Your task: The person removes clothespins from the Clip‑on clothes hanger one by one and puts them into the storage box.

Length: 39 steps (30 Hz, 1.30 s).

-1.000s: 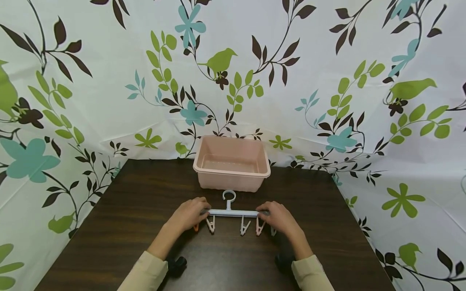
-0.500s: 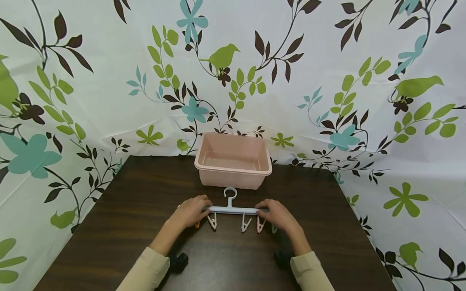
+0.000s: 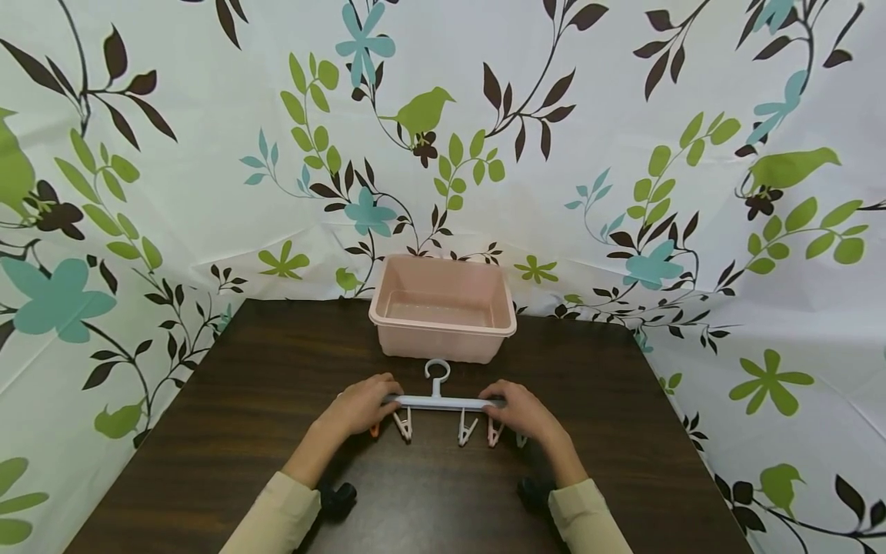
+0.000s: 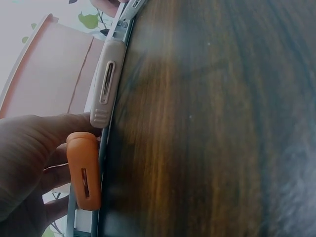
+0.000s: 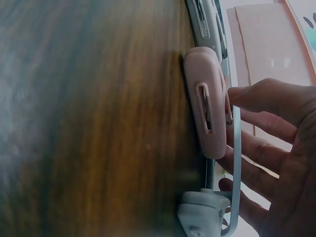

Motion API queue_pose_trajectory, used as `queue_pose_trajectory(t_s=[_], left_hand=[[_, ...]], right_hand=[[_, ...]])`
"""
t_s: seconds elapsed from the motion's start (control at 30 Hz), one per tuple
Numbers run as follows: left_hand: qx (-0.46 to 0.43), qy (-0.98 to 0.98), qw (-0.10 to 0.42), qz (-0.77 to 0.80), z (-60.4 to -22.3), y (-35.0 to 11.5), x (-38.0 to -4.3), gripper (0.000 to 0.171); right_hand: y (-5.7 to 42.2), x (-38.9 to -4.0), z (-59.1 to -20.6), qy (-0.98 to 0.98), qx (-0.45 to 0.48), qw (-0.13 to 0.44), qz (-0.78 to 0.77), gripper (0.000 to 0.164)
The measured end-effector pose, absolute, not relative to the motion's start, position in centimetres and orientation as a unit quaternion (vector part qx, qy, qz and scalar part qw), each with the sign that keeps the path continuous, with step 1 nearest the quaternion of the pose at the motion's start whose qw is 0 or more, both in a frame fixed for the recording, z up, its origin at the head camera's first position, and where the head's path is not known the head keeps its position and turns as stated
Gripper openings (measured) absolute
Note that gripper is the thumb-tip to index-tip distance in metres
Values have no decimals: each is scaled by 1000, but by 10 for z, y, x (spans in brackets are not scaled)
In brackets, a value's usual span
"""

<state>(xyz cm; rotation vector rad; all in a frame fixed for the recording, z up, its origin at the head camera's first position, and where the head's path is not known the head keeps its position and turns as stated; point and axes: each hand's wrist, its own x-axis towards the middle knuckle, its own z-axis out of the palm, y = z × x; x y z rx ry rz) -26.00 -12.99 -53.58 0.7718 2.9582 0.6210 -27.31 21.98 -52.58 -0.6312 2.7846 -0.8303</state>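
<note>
A pale blue-grey clip hanger lies across the middle of the head view, its hook pointing to the back. My left hand grips the left end of its bar; the right hand holds the opposite end between thumb and fingers. Several clips hang along the near side. Beside the left fingers are an orange clip and a beige clip. By the right thumb, a pink clip sits between a grey clip and a pale grey clip at the bar's end. The hands partly cover both bar ends.
Behind the hanger a pink plastic bin stands on the dark wooden table, close to the hook. A cloth printed with leaves and birds hangs behind the table and at both sides.
The right hand has shifted slightly inward along the bar. The left hand and the hanger stay nearly where they were; the view tilts a little.
</note>
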Motion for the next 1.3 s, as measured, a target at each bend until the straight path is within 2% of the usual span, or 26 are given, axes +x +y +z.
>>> queue_pose_trajectory(t_s=[0.5,0.93,1.3], left_hand=[[237,946,32,216,-534,-130,-262,14],[253,943,16,214,-536,-133,-260,10],[257,942,22,215,-536,-135,-258,10]], right_hand=[[219,-271,-526,933,-207,83,-281,14],[218,-268,-524,936,-191,91,-281,16],[219,-264,-525,933,-199,92,-286,17]])
